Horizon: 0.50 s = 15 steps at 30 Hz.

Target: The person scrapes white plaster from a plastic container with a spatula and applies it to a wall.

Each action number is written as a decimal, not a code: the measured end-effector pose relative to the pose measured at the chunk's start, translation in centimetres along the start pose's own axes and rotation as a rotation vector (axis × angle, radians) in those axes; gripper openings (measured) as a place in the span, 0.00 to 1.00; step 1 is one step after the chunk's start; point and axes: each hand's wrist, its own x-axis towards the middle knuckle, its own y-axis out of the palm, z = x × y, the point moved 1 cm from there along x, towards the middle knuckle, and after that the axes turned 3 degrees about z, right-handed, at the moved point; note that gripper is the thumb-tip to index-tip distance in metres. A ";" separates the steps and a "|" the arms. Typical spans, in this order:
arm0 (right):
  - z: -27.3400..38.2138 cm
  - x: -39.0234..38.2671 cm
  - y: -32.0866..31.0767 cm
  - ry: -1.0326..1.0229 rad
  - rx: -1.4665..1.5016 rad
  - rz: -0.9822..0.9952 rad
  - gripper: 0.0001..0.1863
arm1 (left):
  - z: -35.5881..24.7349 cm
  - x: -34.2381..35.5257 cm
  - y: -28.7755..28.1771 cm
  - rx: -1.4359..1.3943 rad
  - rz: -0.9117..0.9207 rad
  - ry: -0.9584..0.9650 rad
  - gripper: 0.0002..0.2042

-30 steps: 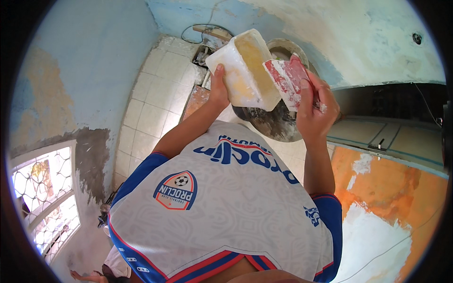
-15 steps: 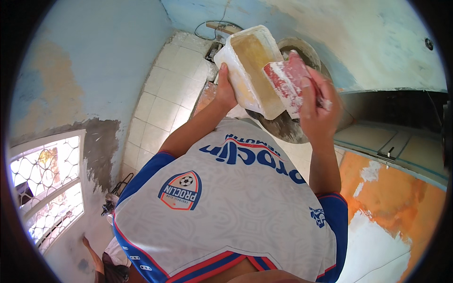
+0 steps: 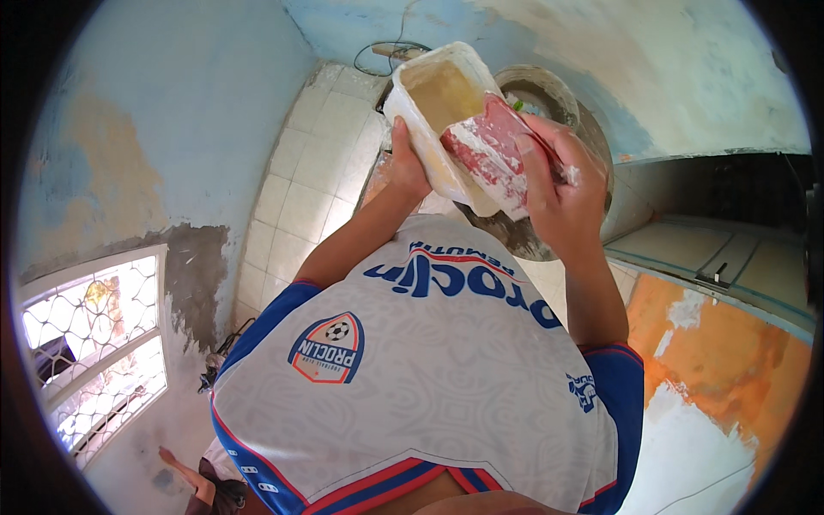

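Landmark: white tub (image 3: 421,124). Sides as seen in the head view.

Patchy blue wall (image 3: 206,103): left of tub, well apart. Orange wall section (image 3: 712,343), with white patches: right of and below tub. Tiled floor (image 3: 318,154): shows left of tub and lower down. White shirt (image 3: 412,369) of the wearer: just below tub; hides much of the floor. Window (image 3: 103,343) with curved bars: far left of and below tub. Round bucket (image 3: 564,96): behind tub, to its right; partly covered by scraper and right hand. Another person's arm (image 3: 184,468): far below tub, to the left. Black cable (image 3: 365,60): beyond tub's upper left.

Tub: rectangular, tilted, opening partly in view, yellowish inside. Red scraper (image 3: 493,142), smeared white: overlaps tub's right side and blocks sight of that rim; contact with it, cannot tell.

Left hand (image 3: 409,167): clamped on tub from its left; thumb up along outer wall, remaining fingers hidden.

Right hand (image 3: 571,184): right of tub, clamped on scraper; thumb on the near face, index finger along upper edge. Blade lies left of these 2 digits, toward tub.
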 end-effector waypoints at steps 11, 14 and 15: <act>-2.2 1.3 -1.6 -0.005 -0.006 -0.051 0.11 | 0.4 0.9 1.7 -0.019 -0.012 0.008 0.39; -2.2 2.4 -2.9 0.046 -0.007 -0.147 0.10 | 0.4 1.0 1.1 -0.069 0.055 -0.054 0.39; -2.3 2.8 -3.5 0.048 -0.018 -0.184 0.10 | 0.4 1.2 1.1 -0.146 0.156 -0.100 0.39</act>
